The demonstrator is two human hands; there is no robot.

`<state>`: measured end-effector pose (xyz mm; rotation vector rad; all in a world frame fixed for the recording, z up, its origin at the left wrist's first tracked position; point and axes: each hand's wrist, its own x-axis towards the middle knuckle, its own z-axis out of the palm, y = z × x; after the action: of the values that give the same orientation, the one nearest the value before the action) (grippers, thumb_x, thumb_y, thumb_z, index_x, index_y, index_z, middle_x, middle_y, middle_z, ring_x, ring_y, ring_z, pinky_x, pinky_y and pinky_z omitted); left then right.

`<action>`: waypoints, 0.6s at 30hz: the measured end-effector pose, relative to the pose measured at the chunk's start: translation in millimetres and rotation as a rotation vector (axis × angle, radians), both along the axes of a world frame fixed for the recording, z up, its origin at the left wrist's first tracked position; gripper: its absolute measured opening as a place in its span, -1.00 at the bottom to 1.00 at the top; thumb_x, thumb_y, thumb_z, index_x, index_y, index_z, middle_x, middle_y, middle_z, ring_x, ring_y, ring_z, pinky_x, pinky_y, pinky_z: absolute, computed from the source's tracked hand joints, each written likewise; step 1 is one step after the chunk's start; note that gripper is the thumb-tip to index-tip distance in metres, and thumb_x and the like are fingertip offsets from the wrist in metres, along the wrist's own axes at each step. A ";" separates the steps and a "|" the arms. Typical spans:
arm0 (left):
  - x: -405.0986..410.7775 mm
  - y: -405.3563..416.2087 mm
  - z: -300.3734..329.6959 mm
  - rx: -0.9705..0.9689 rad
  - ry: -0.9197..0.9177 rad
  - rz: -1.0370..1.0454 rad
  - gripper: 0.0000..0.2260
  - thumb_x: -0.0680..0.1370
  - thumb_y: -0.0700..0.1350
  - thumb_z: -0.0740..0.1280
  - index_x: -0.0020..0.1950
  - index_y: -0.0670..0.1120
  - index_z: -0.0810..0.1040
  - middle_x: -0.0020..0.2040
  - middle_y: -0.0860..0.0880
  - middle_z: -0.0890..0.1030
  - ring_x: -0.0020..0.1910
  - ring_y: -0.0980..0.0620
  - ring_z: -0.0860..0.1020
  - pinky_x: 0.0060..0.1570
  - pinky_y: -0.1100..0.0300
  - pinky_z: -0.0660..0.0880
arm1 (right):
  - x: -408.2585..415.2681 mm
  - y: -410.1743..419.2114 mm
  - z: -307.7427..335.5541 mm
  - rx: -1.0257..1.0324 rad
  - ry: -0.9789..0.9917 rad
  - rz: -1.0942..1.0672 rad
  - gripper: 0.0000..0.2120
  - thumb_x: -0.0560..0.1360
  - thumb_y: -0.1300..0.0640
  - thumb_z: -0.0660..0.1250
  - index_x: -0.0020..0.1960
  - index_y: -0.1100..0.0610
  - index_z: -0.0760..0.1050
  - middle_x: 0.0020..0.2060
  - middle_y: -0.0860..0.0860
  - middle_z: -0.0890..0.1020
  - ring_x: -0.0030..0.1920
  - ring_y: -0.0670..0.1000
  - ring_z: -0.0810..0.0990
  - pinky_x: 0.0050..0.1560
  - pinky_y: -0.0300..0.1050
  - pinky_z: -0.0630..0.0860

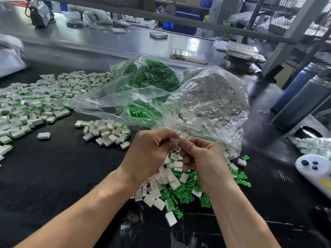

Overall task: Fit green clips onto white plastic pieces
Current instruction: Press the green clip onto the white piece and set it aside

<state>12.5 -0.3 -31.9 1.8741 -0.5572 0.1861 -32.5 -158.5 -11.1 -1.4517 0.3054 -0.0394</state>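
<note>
Both hands meet above the dark surface: left hand and right hand each have fingers curled and pinch one small white rectangular plastic piece between them, held just over a loose mixed heap. Whether a clip sits on that piece, cannot tell. Heap under the hands: white plastic pieces mixed with small green plastic clips, touching and overlapping. Behind the hands, a clear plastic bag of green clips and beside it, to the right, a clear plastic bag of white pieces, both lying open toward the person. Left side: a wide spread of white pieces with green showing at the edges, plus a smaller cluster nearer the hands. Far right: two dark cylindrical bottles, a white handheld controller with dark buttons, metal paperclips.
</note>
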 end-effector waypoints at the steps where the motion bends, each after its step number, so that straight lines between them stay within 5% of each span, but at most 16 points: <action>1: -0.7 -0.5 -0.8 -0.008 0.002 0.005 -0.80 0.53 -0.28 0.50 0.06 -0.01 0.74 -0.16 0.14 0.74 -0.13 0.14 0.72 -0.09 0.09 0.67 | -0.9 0.5 0.2 0.001 -0.006 -0.002 -0.84 0.56 0.22 0.48 -0.20 0.20 0.66 -0.38 0.07 0.61 -0.45 -0.03 0.50 -0.46 -0.18 0.52; 10: 1.2 -8.0 -0.1 -0.159 0.234 -0.038 -0.86 0.56 -0.27 0.47 0.07 -0.07 0.71 -0.12 0.02 0.74 -0.07 0.02 0.72 0.06 0.02 0.68 | 1.0 -2.7 -1.0 -0.142 -0.112 -0.028 -0.80 0.61 0.15 0.43 -0.16 0.20 0.68 -0.38 0.05 0.62 -0.46 -0.01 0.49 -0.46 -0.18 0.50; 15: -0.1 -2.5 3.7 -0.241 0.303 -0.059 -0.84 0.56 -0.33 0.44 -0.05 -0.07 0.65 -0.21 0.06 0.71 -0.26 0.22 0.63 -0.24 0.38 0.54 | 0.2 1.9 0.7 -0.091 -0.151 -0.032 -0.69 0.67 0.02 0.32 -0.10 0.17 0.70 -0.33 0.07 0.65 -0.43 0.01 0.50 -0.48 -0.15 0.47; 18: 2.3 -2.3 6.8 -0.252 0.310 -0.061 -0.89 0.53 -0.25 0.49 -0.05 -0.04 0.66 -0.04 0.06 0.73 -0.25 0.19 0.60 -0.24 0.35 0.49 | -0.9 5.9 2.9 -0.074 -0.105 -0.043 -0.49 0.69 -0.17 0.19 -0.14 0.15 0.70 -0.32 0.09 0.67 -0.43 0.01 0.50 -0.54 -0.16 0.41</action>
<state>14.7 -2.6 -25.1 1.5985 -0.3585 -0.0729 -33.4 -152.6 -8.2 -1.5108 0.2513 -0.1634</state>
